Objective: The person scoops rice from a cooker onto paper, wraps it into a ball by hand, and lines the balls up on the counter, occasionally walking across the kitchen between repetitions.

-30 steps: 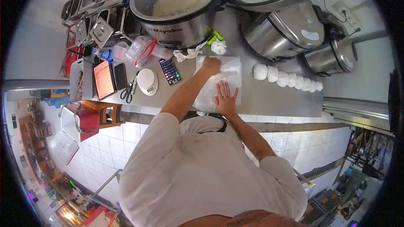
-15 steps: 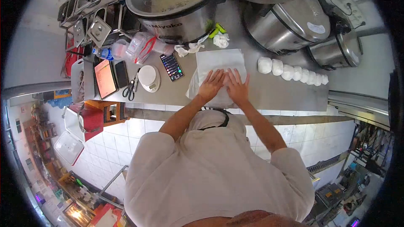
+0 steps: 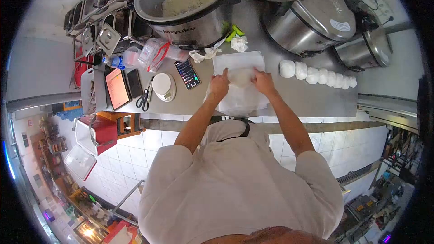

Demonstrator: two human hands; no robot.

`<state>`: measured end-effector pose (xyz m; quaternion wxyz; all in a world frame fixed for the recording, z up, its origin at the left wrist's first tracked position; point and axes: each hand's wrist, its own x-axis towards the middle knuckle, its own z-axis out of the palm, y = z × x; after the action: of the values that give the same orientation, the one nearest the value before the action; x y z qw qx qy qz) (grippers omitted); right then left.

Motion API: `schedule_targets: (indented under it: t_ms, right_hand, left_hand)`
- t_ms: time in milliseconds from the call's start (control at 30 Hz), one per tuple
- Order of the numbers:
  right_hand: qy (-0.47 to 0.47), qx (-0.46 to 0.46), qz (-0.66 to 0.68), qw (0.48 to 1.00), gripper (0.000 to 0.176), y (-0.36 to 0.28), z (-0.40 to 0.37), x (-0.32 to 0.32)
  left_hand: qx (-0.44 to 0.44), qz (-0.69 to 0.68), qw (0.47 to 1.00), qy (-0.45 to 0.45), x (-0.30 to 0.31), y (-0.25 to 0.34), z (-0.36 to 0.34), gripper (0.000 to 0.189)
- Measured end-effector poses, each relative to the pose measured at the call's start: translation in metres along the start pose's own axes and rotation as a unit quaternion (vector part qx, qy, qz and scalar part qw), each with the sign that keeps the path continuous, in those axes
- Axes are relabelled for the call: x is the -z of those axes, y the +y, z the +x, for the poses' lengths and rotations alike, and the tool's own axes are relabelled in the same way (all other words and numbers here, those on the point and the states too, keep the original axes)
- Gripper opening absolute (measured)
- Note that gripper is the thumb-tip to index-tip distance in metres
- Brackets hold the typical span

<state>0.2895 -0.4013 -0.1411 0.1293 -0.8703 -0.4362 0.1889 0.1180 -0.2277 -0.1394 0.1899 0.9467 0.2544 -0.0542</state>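
White paper sheets (image 3: 239, 58) lie stacked on the steel counter, below the large open pot. On them is a flat, pale, rounded portion (image 3: 241, 77), seen through thin translucent paper. My left hand (image 3: 220, 85) is at the left edge of the portion, fingers curled, one finger pointing up along the paper. At the right edge my right hand (image 3: 263, 81) has its fingers bent, fingertips on the paper. Both hands seem to pinch the thin sheet, though the fingertips are small in view.
An open rice cooker (image 3: 192, 0) holds white rice. A row of white wrapped bundles (image 3: 312, 76) sits to the right, below closed cookers (image 3: 312, 22). To the left are a phone (image 3: 187, 74), a white scale (image 3: 163, 86), scissors (image 3: 143, 99) and a tablet (image 3: 117, 88).
My hands were spread flat and close together on the paper. They have moved apart to either side, with fingers curled, and the pale portion between them now shows.
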Motion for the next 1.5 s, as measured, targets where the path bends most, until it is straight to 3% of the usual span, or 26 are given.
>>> schedule_targets:
  t_ms: [33,100,200,300,333,433,567,633,733,767,833,867,933,1000,1100,1133,1200,1233,1267,1300,1367,1400,1467,1500]
  right_hand:
    - [0.016,0.006,-0.017,1.000,0.023,-0.002,0.001,0.000]
    - [0.095,0.069,-0.077,0.990,0.024,-0.002,-0.003,-0.008]
    - [0.195,0.095,-0.059,0.975,0.026,-0.001,-0.018,-0.034]
    - [0.247,0.069,-0.007,0.967,0.035,-0.009,-0.037,-0.049]
    - [0.246,0.058,-0.024,0.967,0.038,-0.014,-0.044,-0.053]
    - [0.233,0.023,-0.032,0.972,0.045,-0.023,-0.049,-0.060]
    - [0.197,-0.064,0.164,0.964,0.040,-0.022,-0.040,-0.068]
    - [0.204,-0.164,0.330,0.907,0.034,-0.026,-0.031,-0.068]
    - [0.216,-0.340,0.574,0.713,0.031,-0.063,-0.034,-0.055]
    - [0.218,-0.372,0.630,0.646,0.032,-0.064,-0.032,-0.053]
    - [0.277,-0.342,0.600,0.668,0.034,-0.052,-0.036,-0.077]
    - [0.324,-0.284,0.503,0.749,0.035,-0.037,-0.040,-0.114]
    - [0.328,-0.281,0.464,0.773,0.038,-0.039,-0.046,-0.112]
    - [0.254,-0.380,0.602,0.654,0.041,-0.083,-0.052,-0.033]
    - [0.156,-0.342,0.670,0.640,0.046,-0.081,-0.074,0.009]
    - [0.167,-0.339,0.642,0.667,0.046,-0.080,-0.082,0.023]
    - [0.190,-0.332,0.580,0.719,0.047,-0.077,-0.088,0.050]
    - [0.225,-0.337,0.578,0.708,0.047,-0.066,-0.089,0.055]
    - [0.261,-0.344,0.575,0.695,0.047,-0.054,-0.090,0.060]
    - [0.294,-0.352,0.572,0.681,0.047,-0.042,-0.094,0.063]
    - [0.331,-0.341,0.535,0.698,0.050,-0.008,-0.093,0.062]
    - [0.345,-0.340,0.516,0.706,0.051,0.008,-0.095,0.052]
    - [0.315,-0.259,0.534,0.741,0.055,0.048,-0.099,-0.002]
    - [0.230,-0.273,0.599,0.717,0.055,0.057,-0.103,0.016]
  left_hand:
    - [0.003,0.021,1.000,-0.019,0.006,0.002,0.007,0.020]
    - [-0.054,0.021,0.998,0.018,0.004,-0.003,0.012,0.018]
    - [-0.124,0.010,0.989,0.085,0.007,-0.001,-0.006,0.017]
    - [-0.143,-0.105,0.973,0.145,-0.042,-0.012,-0.023,0.014]
    - [-0.183,-0.111,0.954,0.208,-0.051,-0.014,-0.026,0.013]
    - [-0.192,-0.092,0.956,0.202,-0.044,-0.019,-0.030,0.016]
    - [-0.083,-0.151,0.985,0.022,-0.040,-0.024,0.002,0.023]
    - [-0.057,-0.147,0.987,-0.044,-0.036,-0.024,0.018,0.032]
    - [-0.198,-0.254,0.935,0.148,-0.009,-0.011,0.002,0.040]
    - [-0.213,-0.324,0.917,0.091,-0.007,-0.009,0.000,0.041]
    - [-0.233,-0.455,0.859,-0.038,-0.013,0.001,-0.018,0.044]
    - [-0.197,-0.515,0.832,-0.058,-0.014,0.008,-0.025,0.044]
    - [-0.118,-0.620,0.770,-0.096,-0.006,0.020,-0.031,0.043]
    - [-0.092,-0.621,0.755,-0.191,0.010,0.020,-0.032,0.042]
    - [-0.022,-0.662,0.697,-0.275,0.030,0.022,-0.032,0.040]
    - [0.007,-0.684,0.668,-0.292,0.034,0.031,-0.033,0.039]
    - [0.003,-0.645,0.753,-0.131,0.035,0.073,-0.040,0.034]
    - [-0.001,-0.617,0.785,-0.050,0.033,0.099,-0.042,0.032]
    - [0.002,-0.498,0.862,0.097,0.032,0.130,-0.043,0.029]
    - [-0.006,-0.483,0.871,0.092,0.026,0.149,-0.044,0.030]
    - [-0.024,-0.452,0.887,0.087,0.015,0.183,-0.039,0.034]
    - [-0.012,-0.491,0.870,0.043,0.006,0.199,-0.042,0.042]
    - [-0.037,-0.492,0.865,0.089,-0.004,0.238,-0.052,0.045]
    - [-0.047,-0.494,0.860,0.120,0.000,0.259,-0.051,0.046]
